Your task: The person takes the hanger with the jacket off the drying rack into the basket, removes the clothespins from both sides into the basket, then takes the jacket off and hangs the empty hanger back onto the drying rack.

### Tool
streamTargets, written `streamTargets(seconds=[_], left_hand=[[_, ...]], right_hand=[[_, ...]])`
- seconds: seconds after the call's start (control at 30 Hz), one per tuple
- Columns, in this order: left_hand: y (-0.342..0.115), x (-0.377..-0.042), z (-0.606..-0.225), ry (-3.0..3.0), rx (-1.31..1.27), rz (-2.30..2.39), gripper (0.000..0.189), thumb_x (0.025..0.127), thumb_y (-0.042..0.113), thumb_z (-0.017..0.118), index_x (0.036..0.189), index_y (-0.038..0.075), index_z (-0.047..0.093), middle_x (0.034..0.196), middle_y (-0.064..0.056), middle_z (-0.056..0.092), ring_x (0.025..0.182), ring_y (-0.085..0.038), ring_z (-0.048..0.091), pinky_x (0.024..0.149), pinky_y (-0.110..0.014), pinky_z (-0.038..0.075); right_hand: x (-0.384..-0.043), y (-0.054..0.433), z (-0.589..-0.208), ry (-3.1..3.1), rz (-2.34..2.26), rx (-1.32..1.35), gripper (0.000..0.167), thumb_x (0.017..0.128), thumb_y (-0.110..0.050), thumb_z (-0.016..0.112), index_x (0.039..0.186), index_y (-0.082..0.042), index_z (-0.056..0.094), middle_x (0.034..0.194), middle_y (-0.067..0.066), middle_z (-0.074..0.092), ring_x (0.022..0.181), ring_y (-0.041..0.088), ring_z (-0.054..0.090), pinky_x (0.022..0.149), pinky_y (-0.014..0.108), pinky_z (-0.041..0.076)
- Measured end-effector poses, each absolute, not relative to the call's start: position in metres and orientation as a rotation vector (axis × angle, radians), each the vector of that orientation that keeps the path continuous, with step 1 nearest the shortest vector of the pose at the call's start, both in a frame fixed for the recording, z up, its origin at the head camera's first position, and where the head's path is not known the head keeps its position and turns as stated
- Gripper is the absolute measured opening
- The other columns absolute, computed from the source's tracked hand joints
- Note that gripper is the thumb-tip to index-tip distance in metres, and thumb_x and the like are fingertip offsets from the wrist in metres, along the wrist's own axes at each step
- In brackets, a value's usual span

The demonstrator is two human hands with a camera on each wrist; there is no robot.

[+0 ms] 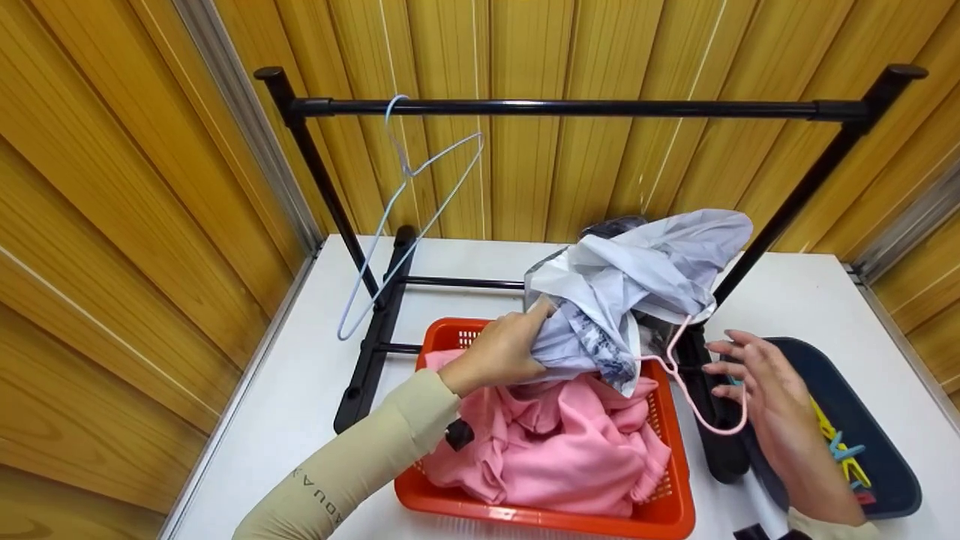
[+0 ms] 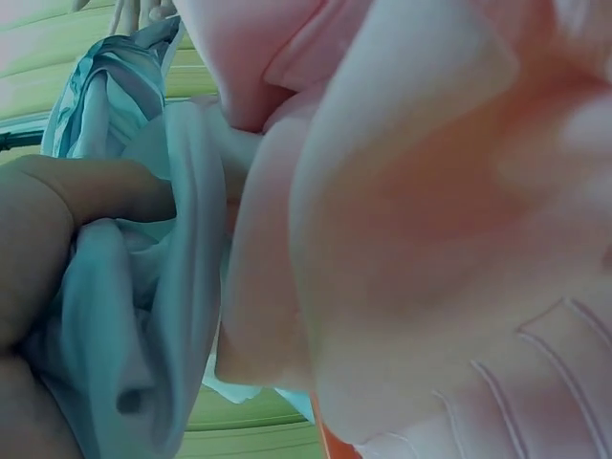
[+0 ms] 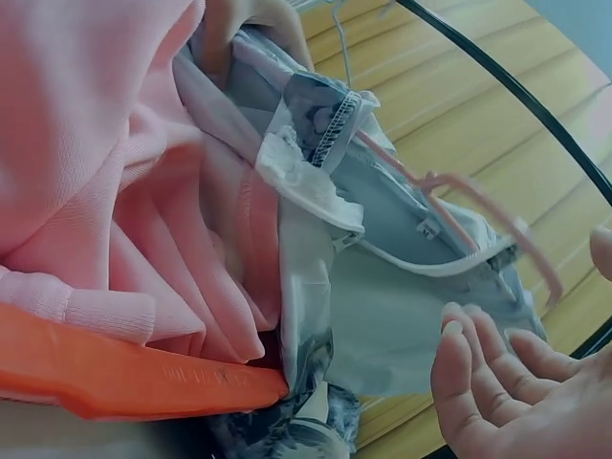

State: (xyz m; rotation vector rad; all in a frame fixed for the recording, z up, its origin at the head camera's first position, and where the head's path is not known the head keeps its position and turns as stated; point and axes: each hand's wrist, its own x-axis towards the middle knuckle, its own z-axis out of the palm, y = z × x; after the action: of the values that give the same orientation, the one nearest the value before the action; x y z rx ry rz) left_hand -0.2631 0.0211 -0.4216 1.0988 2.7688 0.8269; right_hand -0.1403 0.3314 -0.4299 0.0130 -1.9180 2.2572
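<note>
My left hand [image 1: 504, 346] grips a bunched grey-white garment [image 1: 630, 270] with a dark printed patch, held above the basket. A pink clothes hanger [image 1: 675, 367] sits inside the garment's opening, its hook sticking out to the right. Close to that hook is my right hand [image 1: 772, 397], its fingers loosely bent and apart from it. In the right wrist view, the hanger [image 3: 449, 186] shows in the garment's neck, with the right hand [image 3: 516, 382] below it holding nothing. Pink clothing [image 1: 562, 450] fills the orange basket [image 1: 540, 517] under the left hand.
A black rack [image 1: 570, 109] spans the back, with a light blue hanger [image 1: 409, 176] on its bar at left. To the right lies a dark tray [image 1: 892, 480] holding several clothespins [image 1: 847, 450]. Wood-patterned walls enclose the white table [image 1: 300, 420].
</note>
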Motion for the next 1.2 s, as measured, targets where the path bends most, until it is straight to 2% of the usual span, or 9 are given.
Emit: streamTargets(seconds=[0.07,0.23,0.5,0.73,0.83,0.93,1.07,1.13,1.2], left_hand=[[0.022,-0.262,-0.422,2.778,1.11,0.808,0.067,0.072,0.029,0.083,0.126,0.02,0.044,0.099,-0.005,0.066,0.084,-0.016,0.061,0.073,-0.032,0.052],[0.023,-0.258,-0.421,2.833,1.072,0.797,0.065,0.07,0.016,0.08,0.125,0.018,0.045,0.098,-0.007,0.066,0.084,-0.019,0.062,0.072,-0.034,0.052],[0.025,-0.253,-0.419,2.889,1.019,0.778,0.067,0.07,0.013,0.079,0.127,0.016,0.044,0.1,-0.01,0.067,0.085,-0.023,0.064,0.074,-0.037,0.054],[0.027,-0.251,-0.418,2.914,1.104,0.723,0.061,0.071,0.017,0.079,0.121,0.014,0.045,0.097,-0.009,0.067,0.083,-0.023,0.065,0.072,-0.039,0.053],[0.027,-0.251,-0.419,2.902,1.128,0.705,0.062,0.072,0.02,0.08,0.122,0.014,0.044,0.099,-0.009,0.067,0.086,-0.022,0.065,0.074,-0.039,0.054],[0.027,-0.251,-0.419,2.881,1.151,0.692,0.063,0.074,0.025,0.081,0.123,0.014,0.044,0.1,-0.008,0.066,0.088,-0.021,0.065,0.075,-0.038,0.054],[0.026,-0.251,-0.418,2.85,1.134,0.708,0.064,0.074,0.032,0.081,0.124,0.016,0.044,0.103,-0.006,0.066,0.089,-0.02,0.064,0.077,-0.037,0.053],[0.025,-0.252,-0.417,2.84,1.111,0.707,0.068,0.074,0.036,0.082,0.128,0.017,0.044,0.107,-0.005,0.065,0.093,-0.019,0.063,0.079,-0.037,0.053],[0.025,-0.251,-0.415,2.827,1.083,0.692,0.076,0.072,0.042,0.082,0.132,0.017,0.043,0.114,-0.004,0.064,0.098,-0.019,0.062,0.083,-0.038,0.053]], right_hand=[[-0.14,0.328,-0.43,-1.997,2.205,-0.031,0.03,0.104,-0.014,0.039,0.133,-0.008,0.044,0.113,-0.004,0.065,0.093,0.01,0.065,0.072,0.025,0.054],[-0.139,0.322,-0.431,-2.228,2.047,-0.093,0.041,0.097,-0.006,0.054,0.136,-0.01,0.04,0.113,-0.01,0.062,0.09,0.004,0.065,0.071,0.021,0.055],[-0.141,0.313,-0.435,-2.494,1.722,-0.208,0.066,0.086,-0.013,0.072,0.141,-0.006,0.035,0.106,-0.017,0.06,0.08,0.001,0.064,0.069,0.019,0.054],[-0.141,0.306,-0.437,-2.703,1.264,-0.315,0.076,0.078,-0.036,0.08,0.138,-0.009,0.041,0.114,0.013,0.057,0.074,-0.005,0.056,0.063,0.017,0.051],[-0.141,0.304,-0.437,-2.705,1.132,-0.301,0.07,0.076,-0.036,0.081,0.133,-0.009,0.048,0.112,0.014,0.058,0.073,-0.007,0.054,0.06,0.017,0.05],[-0.141,0.301,-0.439,-2.664,1.024,-0.282,0.053,0.077,-0.024,0.081,0.122,-0.009,0.058,0.104,0.01,0.059,0.071,-0.007,0.053,0.059,0.014,0.047],[-0.14,0.299,-0.44,-2.592,1.004,-0.31,0.023,0.075,-0.008,0.076,0.098,-0.009,0.07,0.087,0.004,0.058,0.067,-0.004,0.051,0.058,0.012,0.044],[-0.14,0.299,-0.44,-2.576,1.022,-0.334,0.01,0.076,-0.009,0.076,0.086,-0.009,0.072,0.08,0.002,0.056,0.066,0.0,0.049,0.056,0.013,0.043],[-0.139,0.299,-0.44,-2.566,1.036,-0.356,0.007,0.076,-0.012,0.078,0.076,-0.008,0.072,0.074,0.0,0.053,0.065,0.003,0.046,0.054,0.015,0.041]])
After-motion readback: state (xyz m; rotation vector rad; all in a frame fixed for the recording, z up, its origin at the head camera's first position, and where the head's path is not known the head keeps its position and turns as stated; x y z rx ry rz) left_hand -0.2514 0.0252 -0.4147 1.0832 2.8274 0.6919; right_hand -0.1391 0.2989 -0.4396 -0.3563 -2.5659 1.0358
